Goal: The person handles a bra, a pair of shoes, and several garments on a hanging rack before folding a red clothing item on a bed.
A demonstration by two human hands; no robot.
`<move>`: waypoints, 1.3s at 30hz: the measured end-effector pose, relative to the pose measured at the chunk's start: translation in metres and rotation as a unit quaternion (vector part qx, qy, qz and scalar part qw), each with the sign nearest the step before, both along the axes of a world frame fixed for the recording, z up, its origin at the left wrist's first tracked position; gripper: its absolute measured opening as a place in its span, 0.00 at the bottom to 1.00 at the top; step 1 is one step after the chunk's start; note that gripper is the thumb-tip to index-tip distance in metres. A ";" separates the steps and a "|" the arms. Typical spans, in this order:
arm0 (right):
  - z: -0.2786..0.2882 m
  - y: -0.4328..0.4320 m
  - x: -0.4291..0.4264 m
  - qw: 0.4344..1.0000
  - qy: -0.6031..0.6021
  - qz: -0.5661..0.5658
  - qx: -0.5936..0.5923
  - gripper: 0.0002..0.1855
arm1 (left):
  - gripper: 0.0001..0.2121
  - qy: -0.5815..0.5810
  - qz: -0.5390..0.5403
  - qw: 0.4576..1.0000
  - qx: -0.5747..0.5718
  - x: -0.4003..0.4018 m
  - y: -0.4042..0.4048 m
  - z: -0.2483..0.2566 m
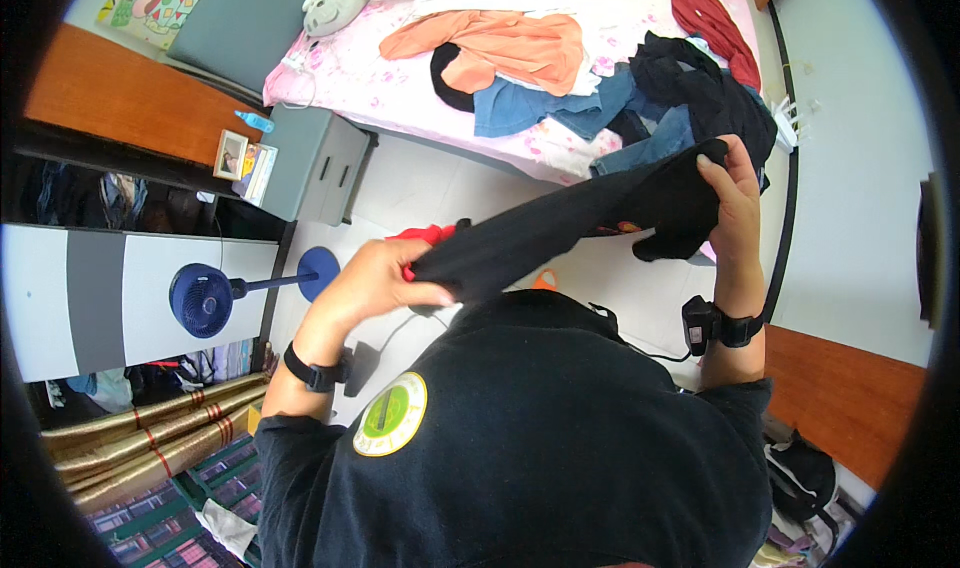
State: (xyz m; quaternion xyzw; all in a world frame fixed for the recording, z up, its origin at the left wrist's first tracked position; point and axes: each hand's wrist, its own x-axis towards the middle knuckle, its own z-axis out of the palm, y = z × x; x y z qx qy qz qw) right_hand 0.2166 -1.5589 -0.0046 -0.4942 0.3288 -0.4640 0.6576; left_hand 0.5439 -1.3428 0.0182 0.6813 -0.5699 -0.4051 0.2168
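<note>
A black garment is stretched between my two hands in front of my chest. My left hand holds its lower end, with some red fabric showing beside the fingers. Higher up and to the right, my right hand pinches the other end between thumb and fingers. Part of the black cloth hangs down below my right hand, and a small coloured print shows under it. Beyond the garment, an orange garment, blue denim clothes, a black garment and a dark red garment lie on the bed.
The bed has a pink floral sheet. At the left are a grey nightstand with a picture frame, a blue standing fan and a wardrobe. An orange object lies on the floor. A black bag is at lower right.
</note>
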 end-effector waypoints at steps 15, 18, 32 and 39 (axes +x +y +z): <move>-0.013 -0.090 0.039 0.996 0.055 -0.065 -0.001 0.07 | 0.06 -0.092 0.155 0.960 -0.215 0.103 -0.151 -0.036; -0.011 -0.120 0.072 0.997 0.038 -0.065 -0.016 0.07 | 0.08 -0.078 0.168 0.957 -0.223 0.133 -0.198 -0.035; -0.045 -0.251 0.228 0.933 0.249 -0.172 -0.196 0.23 | 0.21 0.523 0.233 0.816 -0.084 0.233 -0.409 -0.020; -0.049 -0.231 0.302 0.913 0.273 -0.028 -0.302 0.23 | 0.22 0.752 0.146 0.643 0.021 0.192 -0.459 -0.029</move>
